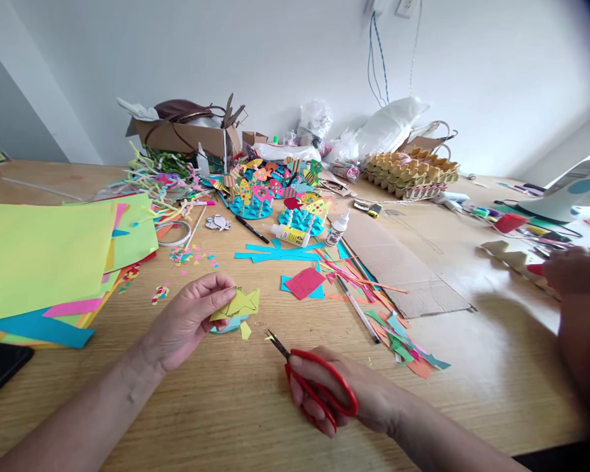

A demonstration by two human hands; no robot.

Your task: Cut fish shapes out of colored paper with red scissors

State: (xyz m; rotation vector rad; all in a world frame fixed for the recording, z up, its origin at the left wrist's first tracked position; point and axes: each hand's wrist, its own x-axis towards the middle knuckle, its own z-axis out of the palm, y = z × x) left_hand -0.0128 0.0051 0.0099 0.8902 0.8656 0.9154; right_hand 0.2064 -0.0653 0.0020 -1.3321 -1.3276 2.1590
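Between thumb and fingers, my left hand (196,318) pinches a piece of yellow paper (243,301) with a fish outline drawn on it in dark ink. Just below it on the table lie a light blue paper piece (226,324) and a small yellow scrap (246,330). My right hand (334,387) is wrapped round the red handles of a pair of scissors (344,387). The dark blades point up and left toward the yellow paper, apart from it, with a tiny yellow scrap at their tips.
Coloured paper sheets (44,249) are stacked at left. Finished paper fish on blue bases (302,221), glue bottles (292,235) and a black marker (252,231) stand or lie ahead. Cardboard (398,269), a pen (358,311) and paper strips lie rightward. Another person's hand (577,272) is at far right.
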